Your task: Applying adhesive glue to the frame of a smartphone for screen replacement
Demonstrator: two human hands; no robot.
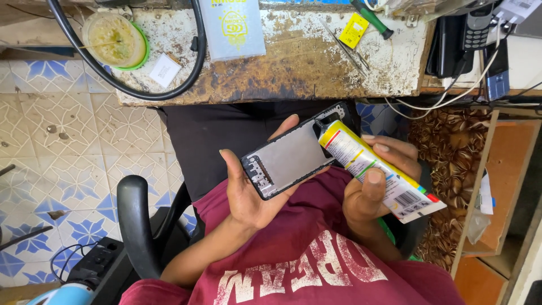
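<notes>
- The worn workbench (293, 68) runs across the top of the view, its paint flaked and rusty; a black cable (199, 51) loops over it
- A round container with a green rim (116, 39) stands at the bench's left end; a green-handled screwdriver (371, 20) lies toward the right
- The opened phone frame (293, 155) lies tilted above the person's lap, inner metal plate facing up
- The left hand (248, 189) cradles the frame from below, fingers wrapped round its edges
- The right hand (375, 181) grips a yellow-and-white glue tube (375, 169); the black nozzle touches the frame's upper right edge
</notes>
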